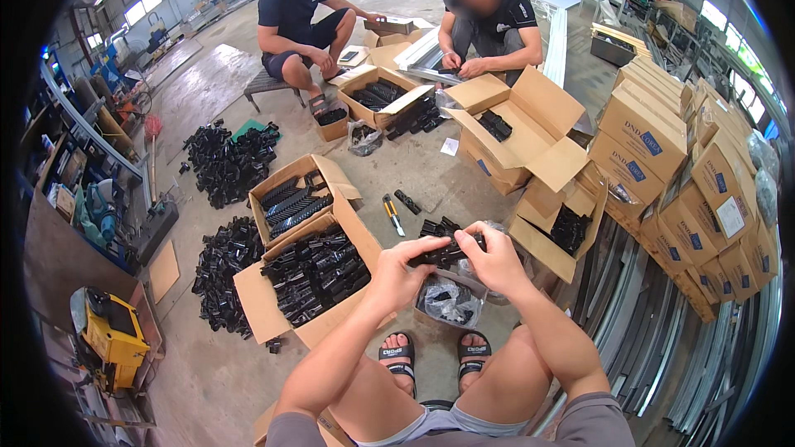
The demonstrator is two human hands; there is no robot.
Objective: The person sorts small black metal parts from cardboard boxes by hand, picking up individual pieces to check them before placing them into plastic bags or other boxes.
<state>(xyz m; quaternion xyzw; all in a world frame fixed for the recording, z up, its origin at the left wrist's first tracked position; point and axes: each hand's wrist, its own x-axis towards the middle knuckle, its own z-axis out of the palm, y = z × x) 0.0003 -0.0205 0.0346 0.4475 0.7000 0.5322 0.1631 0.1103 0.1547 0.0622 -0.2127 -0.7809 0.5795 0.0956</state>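
Both my hands hold a black plastic part (439, 257) in front of me, over the gap between my knees. My left hand (399, 271) grips its left end, and my right hand (497, 258) closes on its right end with the thumb on top. Just below my hands sits a small carton (451, 321) with a clear plastic bag (447, 300) in it. More black parts lie on the floor beyond my fingers. A yellow-handled utility knife (392, 213) lies on the concrete, with a single black part (407, 201) beside it.
To the left stand open cartons (258, 298) packed with black parts, and loose black piles (228, 269). An open box (538, 252) is at my right, near stacked cartons (642, 128) and long metal profiles (617, 314). Two co-workers (489, 29) sit ahead among boxes.
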